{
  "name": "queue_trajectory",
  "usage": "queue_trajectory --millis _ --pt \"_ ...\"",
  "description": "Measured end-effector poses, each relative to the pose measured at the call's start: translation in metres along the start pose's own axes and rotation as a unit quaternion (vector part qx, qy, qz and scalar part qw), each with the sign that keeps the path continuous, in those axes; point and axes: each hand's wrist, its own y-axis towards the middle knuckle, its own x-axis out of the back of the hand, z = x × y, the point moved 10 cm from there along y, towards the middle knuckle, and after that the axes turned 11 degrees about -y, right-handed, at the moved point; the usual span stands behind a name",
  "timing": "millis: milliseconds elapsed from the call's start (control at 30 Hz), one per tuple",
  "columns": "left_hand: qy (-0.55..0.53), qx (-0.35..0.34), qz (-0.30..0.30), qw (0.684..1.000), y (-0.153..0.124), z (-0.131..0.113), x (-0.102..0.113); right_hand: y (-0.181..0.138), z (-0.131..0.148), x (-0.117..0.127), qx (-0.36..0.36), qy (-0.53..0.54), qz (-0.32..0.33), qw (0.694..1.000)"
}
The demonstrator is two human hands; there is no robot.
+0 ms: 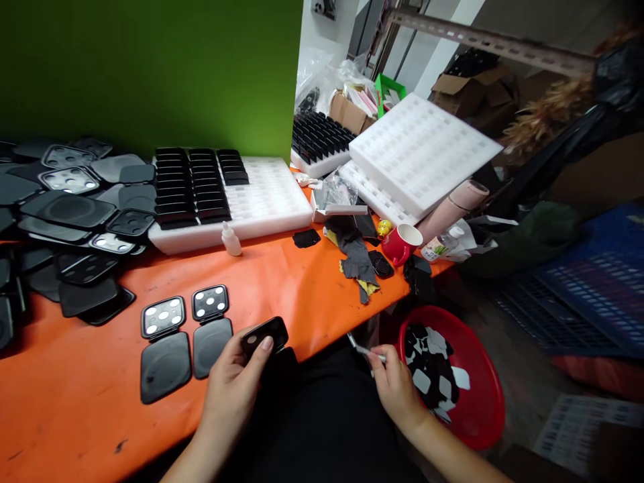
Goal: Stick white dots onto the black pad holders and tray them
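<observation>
My left hand (235, 372) is closed on a black hinged case (265, 335), thumb pressed on its upper part, over the table's front edge. Between the fingers of my right hand (397, 389) is a thin, pale pen-like tool (359, 347) with its tip pointing up and left; its exact kind is unclear. Left of my left hand, two opened black cases lie flat on the orange table: one large (166, 367), one smaller (212, 347). Their upper halves show several white dots. A small white dropper bottle (231, 240) stands behind them.
A heap of black cases (75, 208) covers the left side. Black pieces fill rows of a white foam tray (272, 194). A grey cloth (355, 251) and red mug (401, 244) sit at the right edge. A red basin (486, 396) with scraps stands below.
</observation>
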Motion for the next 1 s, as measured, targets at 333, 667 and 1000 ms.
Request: queue_trajectory --millis 333,667,1000 --pt "0.003 -0.004 0.002 1.0 0.005 -0.002 -0.002 -0.022 -0.017 -0.027 -0.047 0.109 0.047 0.992" --pt "0.138 -0.112 -0.006 0.984 0.079 -0.024 -0.002 0.1 0.055 0.032 0.153 -0.095 -0.087 0.98" --pt "0.318 -0.222 -0.045 0.921 0.052 -0.08 0.045 0.169 0.082 0.068 0.147 -0.166 -0.158 0.962"
